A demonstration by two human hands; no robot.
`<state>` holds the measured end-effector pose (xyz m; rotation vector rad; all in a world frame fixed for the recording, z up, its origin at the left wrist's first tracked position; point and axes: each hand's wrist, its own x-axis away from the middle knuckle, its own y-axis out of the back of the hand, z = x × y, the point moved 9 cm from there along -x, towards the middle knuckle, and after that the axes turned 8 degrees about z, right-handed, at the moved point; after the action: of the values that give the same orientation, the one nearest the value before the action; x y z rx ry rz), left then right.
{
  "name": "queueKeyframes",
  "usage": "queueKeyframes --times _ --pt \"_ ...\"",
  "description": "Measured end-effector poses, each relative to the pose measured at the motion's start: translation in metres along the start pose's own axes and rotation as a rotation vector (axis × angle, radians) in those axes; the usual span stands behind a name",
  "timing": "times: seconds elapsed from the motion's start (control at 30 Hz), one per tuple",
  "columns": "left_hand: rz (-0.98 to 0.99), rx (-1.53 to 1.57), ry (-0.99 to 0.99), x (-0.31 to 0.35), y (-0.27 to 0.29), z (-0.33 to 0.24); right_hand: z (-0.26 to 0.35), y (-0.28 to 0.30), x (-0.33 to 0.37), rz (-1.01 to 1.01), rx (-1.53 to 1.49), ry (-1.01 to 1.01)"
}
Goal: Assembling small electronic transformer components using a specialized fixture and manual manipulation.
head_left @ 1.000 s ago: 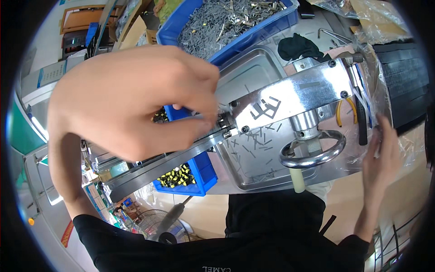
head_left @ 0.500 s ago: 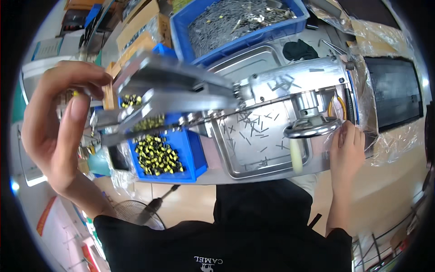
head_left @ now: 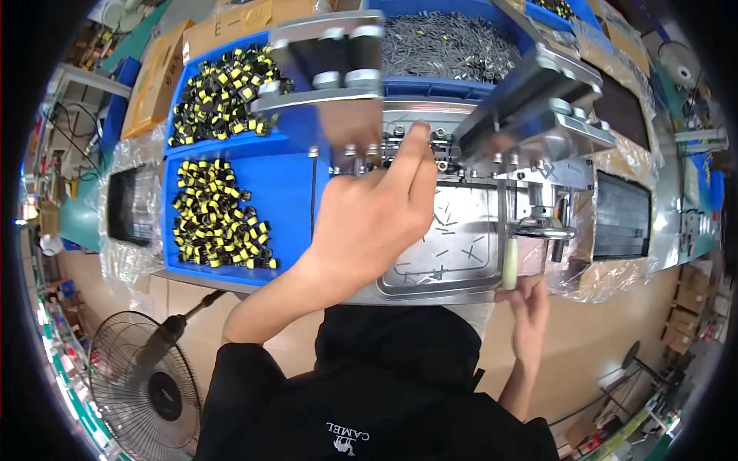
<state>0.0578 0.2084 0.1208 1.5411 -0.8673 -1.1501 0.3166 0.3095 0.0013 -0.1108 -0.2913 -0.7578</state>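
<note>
My left hand point(head_left: 377, 211) reaches over the middle of a metal fixture point(head_left: 442, 146). Its index finger is stretched out with the tip at the small metal parts there, and the thumb is hidden below the palm. Thick silver plates stand on both sides, one block point(head_left: 327, 92) to the left and another point(head_left: 538, 115) to the right. At the bench's front edge, the curled fingers of my right hand point(head_left: 529, 307) meet the lower end of a pale handle point(head_left: 510, 265). A round metal handwheel point(head_left: 544, 229) sits just above that hand.
Left of the fixture, blue bins point(head_left: 292, 223) contain black-and-yellow parts point(head_left: 215, 219). Behind it, another blue bin point(head_left: 430, 88) is filled with small dark strips. Loose strips lie in a steel tray point(head_left: 469, 269). A fan point(head_left: 146, 380) stands on the floor at left.
The view has shifted. My left hand has come in from the far left to the fixture's middle, and the right has gone from beside the handwheel down to the pale handle.
</note>
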Motion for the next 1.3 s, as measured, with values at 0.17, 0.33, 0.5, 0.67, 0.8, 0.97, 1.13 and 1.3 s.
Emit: queueKeyframes --times 0.17,0.33,0.5,0.67,0.8,0.97,1.13,1.3 --pt "-0.052 0.070 -0.001 0.002 -0.014 0.009 0.001 -0.004 0.005 -0.098 0.224 0.084" --pt "-0.081 0.143 -0.027 0.005 -0.015 0.006 0.019 -0.004 0.011 -0.169 0.181 0.175" --pt "-0.089 0.167 -0.032 0.007 -0.019 0.005 0.035 0.009 0.022 -0.365 0.344 0.266" --pt "-0.098 0.102 -0.038 0.007 -0.015 0.004 0.043 0.033 0.025 -0.431 0.414 0.329" --pt "-0.095 0.103 -0.091 0.006 -0.009 0.004 0.037 0.045 0.023 -0.420 0.417 0.307" --pt "-0.140 0.071 -0.079 0.004 -0.010 0.004 0.024 0.055 0.015 -0.423 0.478 0.174" --pt "-0.175 0.043 -0.144 0.002 -0.013 0.003 -0.024 0.049 0.002 -0.319 0.490 0.004" --pt "-0.091 0.080 -0.129 0.002 -0.012 0.004 -0.016 -0.006 -0.001 -0.152 0.261 0.022"
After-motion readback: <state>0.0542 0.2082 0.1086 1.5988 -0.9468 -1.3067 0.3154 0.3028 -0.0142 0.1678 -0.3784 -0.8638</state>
